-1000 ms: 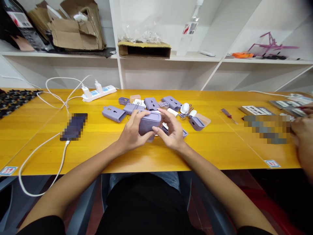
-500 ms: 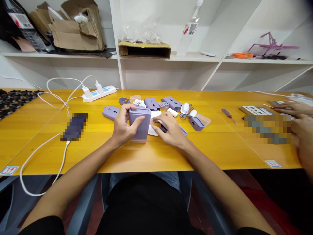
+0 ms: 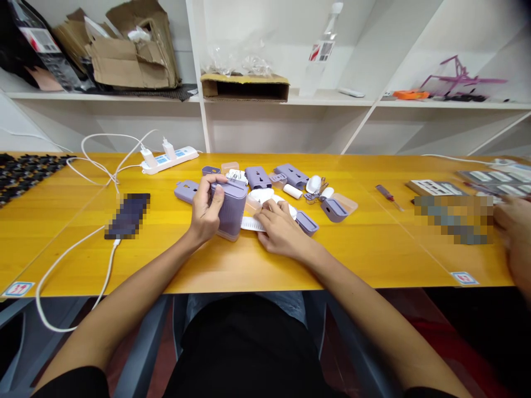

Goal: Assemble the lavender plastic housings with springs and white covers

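Observation:
My left hand (image 3: 203, 209) grips an upright, slightly tilted lavender plastic case (image 3: 228, 210), with the fingers over its top edge. My right hand (image 3: 280, 229) lies on a white paper strip (image 3: 253, 224) and seems to pinch it against the tabletop. Just beyond that hand are a round white piece (image 3: 261, 194) and a small lavender part (image 3: 307, 223). Further lavender cases, such as one (image 3: 258, 177) and another (image 3: 292, 175), lie spread behind my hands, along with small white parts. The case's far side is hidden.
A co-worker's hand (image 3: 514, 237) blurs at the right edge beside cards (image 3: 435, 188). A screwdriver (image 3: 388, 196), a pixelated phone (image 3: 128, 215) on a white cable and a power strip (image 3: 168, 160) lie on the yellow wooden table (image 3: 249, 271). White shelves stand behind.
The lavender case has tilted and shifted slightly left in my left hand. My right hand has slid left onto the white paper strip, which now shows beside the case.

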A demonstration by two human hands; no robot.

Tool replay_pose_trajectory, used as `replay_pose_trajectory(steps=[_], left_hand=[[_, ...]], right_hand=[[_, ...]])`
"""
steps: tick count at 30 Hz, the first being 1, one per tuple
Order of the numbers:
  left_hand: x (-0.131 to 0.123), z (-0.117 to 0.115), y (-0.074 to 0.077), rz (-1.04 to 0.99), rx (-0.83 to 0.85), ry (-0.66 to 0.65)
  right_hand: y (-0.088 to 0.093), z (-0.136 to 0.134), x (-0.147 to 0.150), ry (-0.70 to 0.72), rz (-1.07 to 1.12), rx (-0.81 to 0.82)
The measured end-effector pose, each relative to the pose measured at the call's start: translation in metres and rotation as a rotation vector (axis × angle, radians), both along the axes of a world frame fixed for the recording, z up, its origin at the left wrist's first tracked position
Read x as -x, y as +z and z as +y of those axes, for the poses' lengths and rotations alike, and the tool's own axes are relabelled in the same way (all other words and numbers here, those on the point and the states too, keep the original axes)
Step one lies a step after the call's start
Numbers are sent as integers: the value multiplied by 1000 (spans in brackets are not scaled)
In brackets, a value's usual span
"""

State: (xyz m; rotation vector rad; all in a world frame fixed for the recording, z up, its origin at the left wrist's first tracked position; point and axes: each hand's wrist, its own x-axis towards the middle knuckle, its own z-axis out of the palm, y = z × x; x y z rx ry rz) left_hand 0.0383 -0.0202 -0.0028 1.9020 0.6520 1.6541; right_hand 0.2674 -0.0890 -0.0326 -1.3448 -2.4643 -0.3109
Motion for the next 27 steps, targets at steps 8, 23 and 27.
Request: replay_pose_trajectory(steps=[8,23,27], left_hand=[[-6,-3,4,-142,85,-111],[19,22,27,-410,585,-554],[21,26,29,-396,610,-608]], right_hand=[[10,1,-10,103,532,-160],[16,6,-18,88,1444,144],[23,3,-13,183,1562,346]])
